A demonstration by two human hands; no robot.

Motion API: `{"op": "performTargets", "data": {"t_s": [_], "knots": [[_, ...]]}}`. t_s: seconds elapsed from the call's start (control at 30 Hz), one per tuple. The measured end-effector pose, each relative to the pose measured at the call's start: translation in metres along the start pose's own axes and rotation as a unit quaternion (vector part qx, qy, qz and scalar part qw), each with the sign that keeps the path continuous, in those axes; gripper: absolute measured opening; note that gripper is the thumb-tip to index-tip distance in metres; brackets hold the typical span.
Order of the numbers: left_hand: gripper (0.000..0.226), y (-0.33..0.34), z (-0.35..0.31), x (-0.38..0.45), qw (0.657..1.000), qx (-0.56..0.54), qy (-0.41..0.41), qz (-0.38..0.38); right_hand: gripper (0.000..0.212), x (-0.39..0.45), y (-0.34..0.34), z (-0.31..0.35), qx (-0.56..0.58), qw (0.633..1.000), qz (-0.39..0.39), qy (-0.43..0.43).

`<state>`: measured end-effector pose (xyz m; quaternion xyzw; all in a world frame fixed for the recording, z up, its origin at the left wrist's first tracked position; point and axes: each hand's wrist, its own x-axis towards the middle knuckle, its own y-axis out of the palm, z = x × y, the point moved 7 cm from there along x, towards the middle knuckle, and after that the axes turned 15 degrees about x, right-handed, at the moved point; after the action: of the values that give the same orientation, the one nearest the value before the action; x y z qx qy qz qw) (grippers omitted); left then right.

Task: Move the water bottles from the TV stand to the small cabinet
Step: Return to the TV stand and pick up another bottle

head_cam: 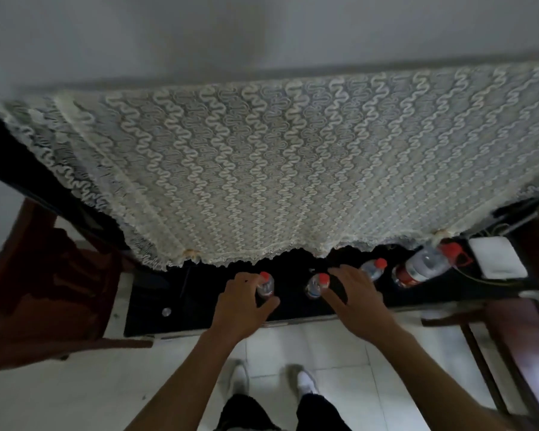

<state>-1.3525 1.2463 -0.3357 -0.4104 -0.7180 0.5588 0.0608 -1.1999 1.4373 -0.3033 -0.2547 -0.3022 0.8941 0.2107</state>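
Several clear water bottles with red caps stand on the black TV stand (156, 312). My left hand (240, 309) curls around the leftmost small bottle (265, 286), fingers and thumb on either side of it. A second small bottle (316, 285) stands just left of my right hand (355, 301), whose spread fingers reach past it without gripping. A third small bottle (374, 268) stands behind my right hand. Farther right is a large bottle (427, 265) with a red handle. The small cabinet is not in view.
A lace cloth (293, 166) drapes over the TV above the stand. A white box (497, 259) and cables sit at the stand's right end. Dark wooden chairs stand left (44, 290) and right (517, 331). White floor tiles and my shoes are below.
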Motion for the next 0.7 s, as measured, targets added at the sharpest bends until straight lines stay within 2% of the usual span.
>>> {"op": "performTargets", "data": {"t_s": [0.07, 0.17, 0.33, 0.47, 0.7], "knots": [[0.065, 0.004, 0.013, 0.012, 0.999, 0.009, 0.026, 0.024, 0.051, -0.004, 0.01, 0.005, 0.007, 0.999, -0.019, 0.029], [0.056, 0.005, 0.033, 0.021, 0.998, 0.013, 0.051, 0.039, 0.058, -0.01, 0.028, 0.016, 0.022, 0.997, -0.034, 0.061], [0.045, 0.005, 0.054, 0.045, 0.997, -0.02, 0.064, 0.048, 0.055, -0.008, 0.054, 0.021, 0.024, 0.994, -0.048, 0.093], [0.05, 0.026, 0.067, 0.061, 0.994, -0.061, 0.051, 0.069, 0.057, 0.001, 0.075, 0.016, 0.025, 0.994, -0.042, 0.102], [0.054, 0.069, 0.084, 0.092, 0.994, -0.066, 0.051, 0.074, 0.056, 0.019, 0.112, -0.013, 0.067, 0.988, -0.031, 0.136]]}}
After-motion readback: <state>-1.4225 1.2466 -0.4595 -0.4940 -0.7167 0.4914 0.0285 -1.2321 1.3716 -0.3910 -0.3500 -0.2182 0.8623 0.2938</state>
